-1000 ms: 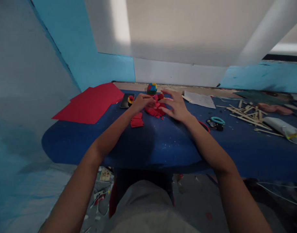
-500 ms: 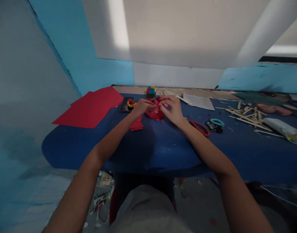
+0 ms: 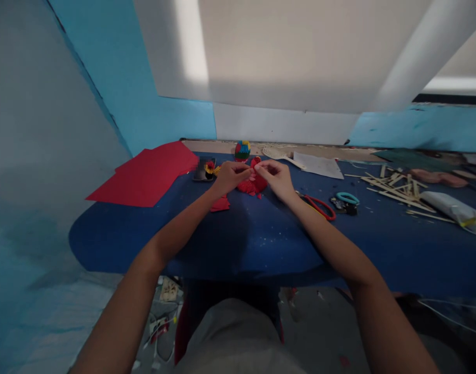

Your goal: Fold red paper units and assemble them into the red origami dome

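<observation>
Over the blue table (image 3: 206, 234), my left hand (image 3: 230, 177) and my right hand (image 3: 276, 179) meet fingertip to fingertip. Both are closed in a pinch at a small piece of red paper, mostly covered by the fingers. Directly beneath lies a heap of small red paper pieces (image 3: 246, 188). A stack of red paper strips (image 3: 220, 204) rests below my left wrist. Behind the hands stands a round multicoloured paper ball (image 3: 242, 150). Left of my left hand, a small red and yellow paper figure (image 3: 210, 167) sits on a dark phone (image 3: 202, 174).
Large red paper sheets (image 3: 144, 174) cover the table's left side. Right of my right forearm lie red-handled scissors (image 3: 319, 206) and a tool with a turquoise handle (image 3: 347, 198). Farther right are scattered wooden sticks (image 3: 397, 187). A white sheet (image 3: 318, 164) lies at the back.
My fingers have drawn into a closer pinch, and the right hand's fingers are less spread. More of the red heap now shows between the hands. The view has shifted slightly.
</observation>
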A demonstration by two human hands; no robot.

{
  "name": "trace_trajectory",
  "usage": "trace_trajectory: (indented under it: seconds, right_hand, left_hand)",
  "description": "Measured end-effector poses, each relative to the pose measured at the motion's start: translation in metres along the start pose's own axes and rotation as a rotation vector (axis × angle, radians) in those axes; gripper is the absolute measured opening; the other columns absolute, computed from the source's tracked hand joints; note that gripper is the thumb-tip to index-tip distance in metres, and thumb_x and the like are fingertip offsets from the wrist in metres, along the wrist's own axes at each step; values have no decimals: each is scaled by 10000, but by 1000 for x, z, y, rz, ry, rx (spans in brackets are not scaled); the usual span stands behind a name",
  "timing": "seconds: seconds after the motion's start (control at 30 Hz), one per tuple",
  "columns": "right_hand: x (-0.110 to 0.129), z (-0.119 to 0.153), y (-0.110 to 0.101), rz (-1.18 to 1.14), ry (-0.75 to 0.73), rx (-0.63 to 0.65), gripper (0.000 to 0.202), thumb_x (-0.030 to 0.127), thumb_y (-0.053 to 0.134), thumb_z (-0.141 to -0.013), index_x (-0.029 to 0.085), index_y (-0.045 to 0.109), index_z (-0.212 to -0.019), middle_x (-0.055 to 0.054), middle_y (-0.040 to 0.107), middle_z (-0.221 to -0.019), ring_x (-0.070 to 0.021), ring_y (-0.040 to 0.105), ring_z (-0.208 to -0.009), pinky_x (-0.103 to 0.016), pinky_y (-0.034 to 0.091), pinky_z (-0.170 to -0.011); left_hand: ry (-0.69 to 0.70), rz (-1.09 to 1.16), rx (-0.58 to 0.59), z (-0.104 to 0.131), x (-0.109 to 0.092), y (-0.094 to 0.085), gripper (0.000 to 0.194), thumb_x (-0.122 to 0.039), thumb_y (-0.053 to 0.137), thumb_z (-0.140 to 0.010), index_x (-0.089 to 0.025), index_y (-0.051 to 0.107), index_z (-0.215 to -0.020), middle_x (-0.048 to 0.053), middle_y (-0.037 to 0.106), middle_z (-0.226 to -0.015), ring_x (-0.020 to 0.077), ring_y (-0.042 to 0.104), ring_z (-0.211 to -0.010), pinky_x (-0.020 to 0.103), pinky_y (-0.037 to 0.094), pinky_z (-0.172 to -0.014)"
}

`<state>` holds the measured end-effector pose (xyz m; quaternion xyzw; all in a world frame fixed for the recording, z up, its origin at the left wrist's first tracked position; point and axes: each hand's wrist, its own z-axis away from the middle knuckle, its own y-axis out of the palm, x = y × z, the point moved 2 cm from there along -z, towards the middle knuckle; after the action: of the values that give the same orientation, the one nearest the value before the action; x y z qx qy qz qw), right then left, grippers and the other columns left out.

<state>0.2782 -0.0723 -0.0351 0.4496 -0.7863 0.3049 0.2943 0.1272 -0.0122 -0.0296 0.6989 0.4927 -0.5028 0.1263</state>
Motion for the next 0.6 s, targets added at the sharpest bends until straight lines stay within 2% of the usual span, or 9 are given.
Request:
trace_trajectory:
  seconds: [0.1,0.23,0.3,0.47,0.6]
  right_hand:
    - [-4,-1,1,-119,62,34,278,492,700,-745,217,675,-766,-7,693,-704,-141,635,-636,-300,528,-639]
    - [-8,-2,4,-151,69,15,328,535,680,-757,208,649,-754,-1,675,-701,-129,609,-631,-289,516,-635]
    - [-8,-1,4,-98,37,11,363,570,639,-785,208,628,-759,-2,658,-701,-130,589,-637,-293,507,-644]
    - [-2,2,3,222,-127,-60,389,574,525,-874,208,590,-758,-22,599,-723,-151,535,-694,-318,452,-692]
    - [-1,0,4,147,-130,8,479,662,491,-853,201,568,-747,-22,580,-721,-153,533,-705,-308,440,-690]
  left_hand:
    - [-9,53,-3,1,-1,2,197,-295,624,-802,-135,739,-805,49,756,-759,128,715,-714,195,546,-665]
    - [-34,133,-14,1,-2,5,168,-265,622,-809,-138,731,-810,52,760,-781,120,717,-718,206,559,-699]
    - [-43,174,-16,0,-1,7,155,-263,633,-804,-139,726,-802,49,760,-776,115,716,-712,205,561,-707]
    - [-67,261,-45,-2,2,7,165,-280,654,-782,-127,712,-804,40,749,-738,111,711,-693,213,562,-712]
    - [-89,293,-15,-3,4,6,213,-327,684,-746,-115,700,-770,42,736,-695,125,707,-655,224,565,-670]
